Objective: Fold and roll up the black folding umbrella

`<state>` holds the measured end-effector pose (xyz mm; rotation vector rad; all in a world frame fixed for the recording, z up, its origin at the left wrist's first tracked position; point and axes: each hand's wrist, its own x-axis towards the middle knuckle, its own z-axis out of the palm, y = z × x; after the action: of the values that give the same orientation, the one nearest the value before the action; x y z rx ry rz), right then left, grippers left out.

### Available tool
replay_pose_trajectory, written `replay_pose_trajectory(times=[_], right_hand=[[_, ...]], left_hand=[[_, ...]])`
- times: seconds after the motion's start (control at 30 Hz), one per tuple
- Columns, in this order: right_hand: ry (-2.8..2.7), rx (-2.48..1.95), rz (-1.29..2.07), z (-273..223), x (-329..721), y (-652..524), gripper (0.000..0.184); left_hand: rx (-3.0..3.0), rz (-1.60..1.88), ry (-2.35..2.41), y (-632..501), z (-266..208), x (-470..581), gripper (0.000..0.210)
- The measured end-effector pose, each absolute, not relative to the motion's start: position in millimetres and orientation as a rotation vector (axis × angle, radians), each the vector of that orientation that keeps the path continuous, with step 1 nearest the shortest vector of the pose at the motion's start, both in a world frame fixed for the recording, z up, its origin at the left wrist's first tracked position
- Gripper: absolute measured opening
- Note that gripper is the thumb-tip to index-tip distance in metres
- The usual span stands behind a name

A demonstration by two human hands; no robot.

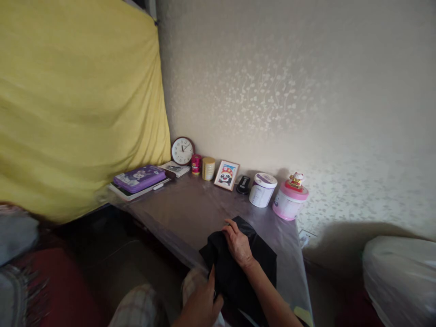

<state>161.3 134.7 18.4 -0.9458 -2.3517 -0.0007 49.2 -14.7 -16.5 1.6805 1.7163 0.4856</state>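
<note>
A black, softly creased sheet [259, 259] with a slight sheen lies at the near right part of the table; whether it is cloth or plastic I cannot tell. From above, my right hand [238, 243] reaches over it, with bent fingers closed on a raised fold near its far left side. Lower down, my left hand [202, 302] is at the sheet's near left edge. Its index finger is stretched up along the edge and the thumb lies on the other side, with black material between them. The lower part of the sheet is partly hidden by my right forearm.
Along the wall stand a clock [183, 151], a pink can [196, 164], a yellow can [208, 169], a panda picture [226, 175], a black device [243, 185], a white tub [262, 190] and a pink-lidded tub [289, 202] bearing a figurine. A purple case [139, 178] lies left.
</note>
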Motion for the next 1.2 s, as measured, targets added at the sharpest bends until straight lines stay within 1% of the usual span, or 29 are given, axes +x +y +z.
replay_pose_trajectory(times=[0.1,0.33,0.47,0.57,0.87,0.97,1.1,1.2], right_hand=[[-2.426,-1.022,-0.056,14,159,136,0.024],[-2.549,-1.109,-0.093,16,156,136,0.023],[-2.57,-1.127,-0.077,17,154,136,0.025],[-2.566,-1.117,-0.078,17,154,136,0.026],[-2.553,-1.076,-0.079,16,150,139,0.025],[-2.506,-1.016,-0.019,21,153,135,0.025],[-2.461,-0.777,0.138,30,167,115,0.025],[-2.544,-0.633,0.218,27,180,101,0.023]], left_hand=[[1.675,0.44,1.748,-15,-18,50,0.071],[1.772,0.614,1.803,-21,-22,53,0.078],[1.871,0.411,1.791,-20,-13,55,0.07],[1.932,0.284,1.858,-17,-7,57,0.069],[1.893,0.198,1.911,-12,-3,60,0.073],[1.875,0.182,1.896,-11,-4,60,0.073],[1.855,0.169,1.889,-10,-8,60,0.075],[1.889,0.118,1.922,-10,-9,61,0.073]])
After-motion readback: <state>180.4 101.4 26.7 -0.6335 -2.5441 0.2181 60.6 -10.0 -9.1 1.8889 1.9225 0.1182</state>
